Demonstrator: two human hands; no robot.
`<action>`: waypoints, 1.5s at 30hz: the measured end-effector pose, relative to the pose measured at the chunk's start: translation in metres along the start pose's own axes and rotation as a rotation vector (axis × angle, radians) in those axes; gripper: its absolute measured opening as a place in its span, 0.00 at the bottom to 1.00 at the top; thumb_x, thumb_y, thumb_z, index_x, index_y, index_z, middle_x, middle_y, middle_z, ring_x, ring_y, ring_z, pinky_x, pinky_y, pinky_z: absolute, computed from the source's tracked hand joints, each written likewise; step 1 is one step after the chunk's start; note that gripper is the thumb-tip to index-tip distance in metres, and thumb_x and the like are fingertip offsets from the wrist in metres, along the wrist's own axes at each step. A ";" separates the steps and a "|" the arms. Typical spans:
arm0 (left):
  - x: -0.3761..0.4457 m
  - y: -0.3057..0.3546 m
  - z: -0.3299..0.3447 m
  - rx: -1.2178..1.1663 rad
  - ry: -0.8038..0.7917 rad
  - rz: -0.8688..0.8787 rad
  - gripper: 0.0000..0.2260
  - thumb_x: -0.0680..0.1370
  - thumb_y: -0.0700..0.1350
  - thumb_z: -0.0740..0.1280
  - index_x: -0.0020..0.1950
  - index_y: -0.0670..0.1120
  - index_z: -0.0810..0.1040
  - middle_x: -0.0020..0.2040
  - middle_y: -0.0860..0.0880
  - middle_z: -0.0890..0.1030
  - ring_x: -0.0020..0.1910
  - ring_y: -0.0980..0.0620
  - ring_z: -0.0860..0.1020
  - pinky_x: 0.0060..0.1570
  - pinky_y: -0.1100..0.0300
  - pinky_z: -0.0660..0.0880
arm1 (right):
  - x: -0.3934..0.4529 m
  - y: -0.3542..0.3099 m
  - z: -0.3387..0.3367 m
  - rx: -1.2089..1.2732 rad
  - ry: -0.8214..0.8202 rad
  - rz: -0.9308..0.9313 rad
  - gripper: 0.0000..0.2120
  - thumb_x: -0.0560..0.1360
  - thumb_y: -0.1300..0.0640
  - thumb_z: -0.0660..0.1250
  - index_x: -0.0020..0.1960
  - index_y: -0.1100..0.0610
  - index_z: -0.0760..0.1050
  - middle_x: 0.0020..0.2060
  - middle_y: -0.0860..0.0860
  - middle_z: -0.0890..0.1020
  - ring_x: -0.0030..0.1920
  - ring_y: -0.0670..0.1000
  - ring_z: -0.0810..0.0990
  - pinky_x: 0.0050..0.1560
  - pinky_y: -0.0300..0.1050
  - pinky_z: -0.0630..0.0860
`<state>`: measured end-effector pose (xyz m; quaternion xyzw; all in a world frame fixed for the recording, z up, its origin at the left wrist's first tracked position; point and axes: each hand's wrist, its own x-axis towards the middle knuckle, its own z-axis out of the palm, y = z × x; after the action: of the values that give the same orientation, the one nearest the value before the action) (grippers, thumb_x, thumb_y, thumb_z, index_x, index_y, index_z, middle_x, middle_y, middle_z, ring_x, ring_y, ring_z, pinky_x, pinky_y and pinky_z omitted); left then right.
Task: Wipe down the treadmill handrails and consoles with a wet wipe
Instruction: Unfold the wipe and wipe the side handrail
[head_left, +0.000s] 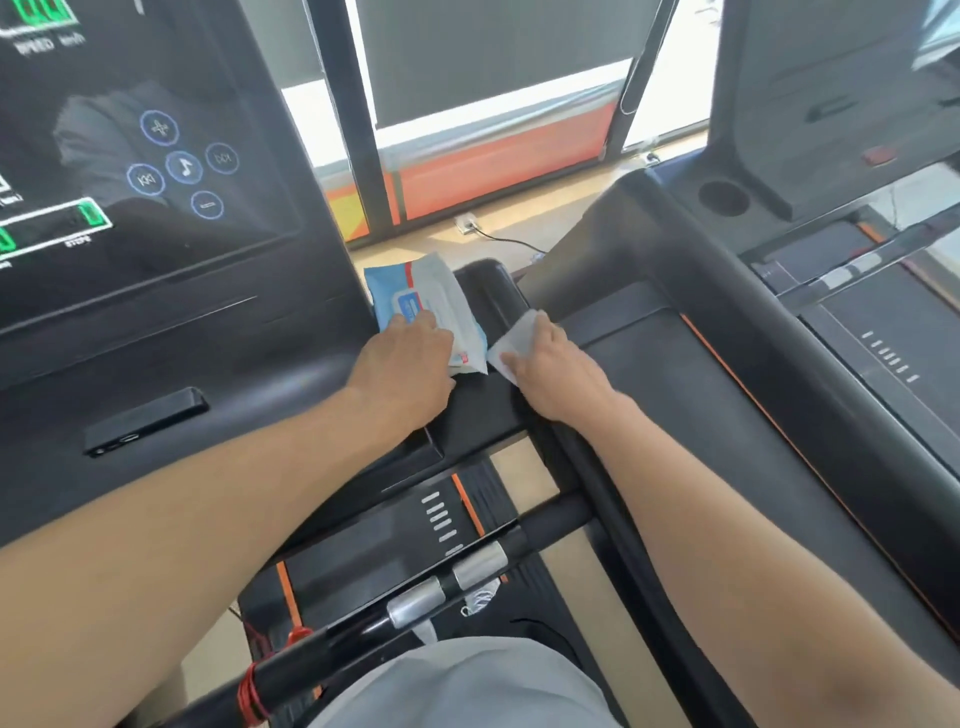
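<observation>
A blue-and-white pack of wet wipes (431, 296) lies on the black right-hand shelf of the treadmill console (483, 415). My left hand (402, 364) rests on the pack's near end, fingers curled over it. Just to its right, my right hand (553, 366) pinches a white wet wipe (514, 338) that spreads out under its fingers on the shelf. The lit console screen (156, 171) with round touch icons fills the upper left. A black handrail (623, 519) runs from the shelf toward me on the right. A front grip bar (415, 597) with silver sensor plates crosses below my arms.
A second treadmill stands to the right, with a cup holder (723, 197) and its own console (831, 104). Between the machines shows a wooden floor with a socket and cable (470, 224). A red cord (252, 691) wraps the grip bar at lower left.
</observation>
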<state>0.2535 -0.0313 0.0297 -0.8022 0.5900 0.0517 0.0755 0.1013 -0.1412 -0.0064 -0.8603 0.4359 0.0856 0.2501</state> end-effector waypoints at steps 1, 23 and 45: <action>-0.001 0.000 0.001 0.006 0.004 0.004 0.12 0.80 0.46 0.67 0.61 0.42 0.77 0.61 0.44 0.75 0.54 0.42 0.74 0.43 0.51 0.74 | 0.008 -0.004 -0.008 0.007 -0.031 -0.020 0.29 0.87 0.48 0.53 0.81 0.62 0.50 0.80 0.60 0.56 0.74 0.65 0.66 0.70 0.58 0.68; 0.004 0.022 0.048 -0.314 0.309 0.232 0.28 0.81 0.54 0.64 0.77 0.41 0.65 0.81 0.43 0.61 0.82 0.44 0.52 0.80 0.46 0.44 | -0.072 0.050 0.063 -0.208 0.238 -0.046 0.34 0.83 0.46 0.58 0.81 0.57 0.47 0.76 0.58 0.60 0.67 0.61 0.71 0.56 0.54 0.77; -0.093 0.104 0.122 -0.704 -0.160 0.190 0.24 0.85 0.59 0.52 0.78 0.49 0.64 0.75 0.49 0.71 0.72 0.48 0.69 0.69 0.50 0.66 | -0.191 0.094 0.099 -0.182 0.132 0.155 0.40 0.83 0.38 0.58 0.82 0.51 0.38 0.79 0.54 0.58 0.71 0.59 0.70 0.65 0.54 0.74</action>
<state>0.1270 0.0481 -0.0809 -0.7142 0.6002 0.3205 -0.1643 -0.0822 -0.0031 -0.0551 -0.8469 0.5070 0.0873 0.1344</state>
